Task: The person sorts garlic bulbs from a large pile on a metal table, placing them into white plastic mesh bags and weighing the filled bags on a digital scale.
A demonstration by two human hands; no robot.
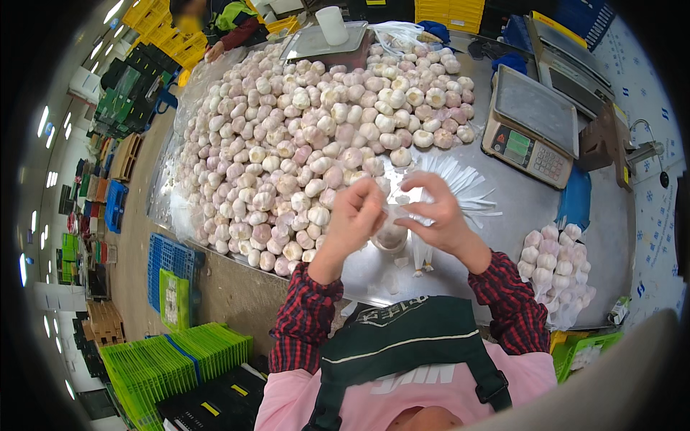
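Note:
Both my hands meet over the steel table, above a small round container of garlic (390, 237). My left hand (358, 207) is curled with fingertips pinched together at what looks like thin clear plastic. Thumb and fingers of my right hand (431, 207) are parted around the same spot; whether they grip the plastic I cannot tell. A large heap of garlic bulbs (269, 156) lies beyond and to the left. White strips (463, 186) fan out behind my right hand, and more strips with tied ends (422, 256) lie just below it.
A digital scale (531, 129) stands at the right, above bagged garlic bulbs (555, 266). Another scale (329, 40) at the back bears a white cylinder (332, 26). A co-worker's hand (214, 51) is at the far left edge. Green crates (178, 366) stand at lower left.

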